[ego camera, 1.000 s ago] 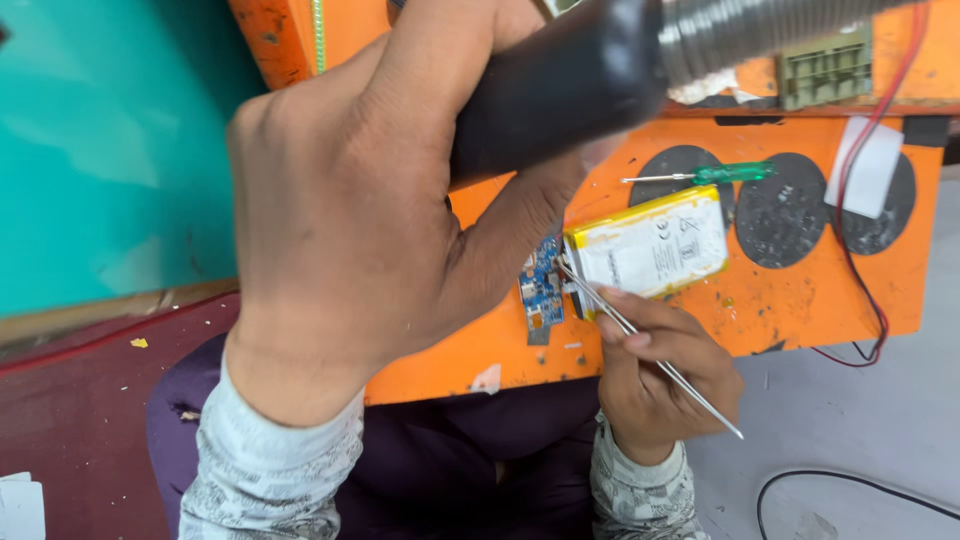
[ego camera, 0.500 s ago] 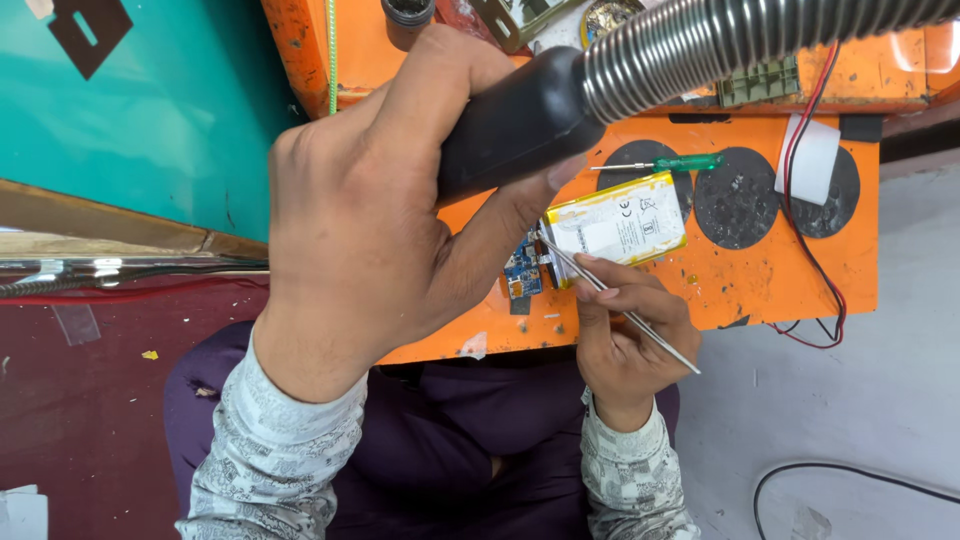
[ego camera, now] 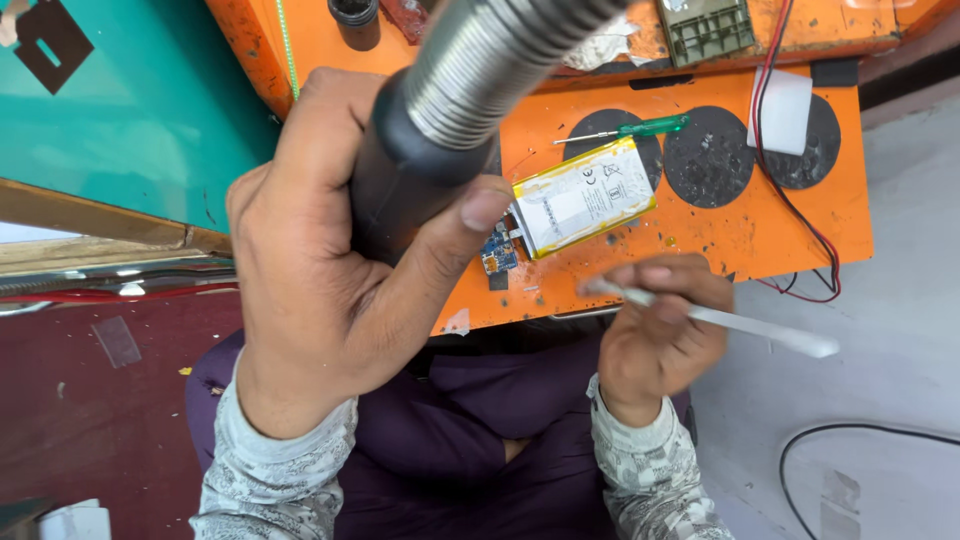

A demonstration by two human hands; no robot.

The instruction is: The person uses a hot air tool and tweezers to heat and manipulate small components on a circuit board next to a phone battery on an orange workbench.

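Closest to the camera: left hand (ego camera: pixel 330 300), wrapped tight around a fat black handle (ego camera: pixel 410 190) with a ribbed silver hose (ego camera: pixel 500 50) coming out the top, thumb pressed flat along its side. Lower right: right hand (ego camera: pixel 655 335), fingers closed around thin silver tweezers (ego camera: pixel 720 320), blurry, tips up off the surface and pointing left toward the small blue circuit board (ego camera: pixel 498 255). Under both arms, patterned grey sleeves and a dark purple lap.

Farther out: orange surface (ego camera: pixel 740 235), scratched and spotted. Blue board near its front edge, touching the end of a flat silver battery pack (ego camera: pixel 585 195) with yellow edges, lying tilted. Just behind the pack, a small green-handled screwdriver (ego camera: pixel 640 128). Round black pads (ego camera: pixel 710 155) and red and black wires (ego camera: pixel 790 190) on the right. Farthest back, a black cup (ego camera: pixel 355 20).
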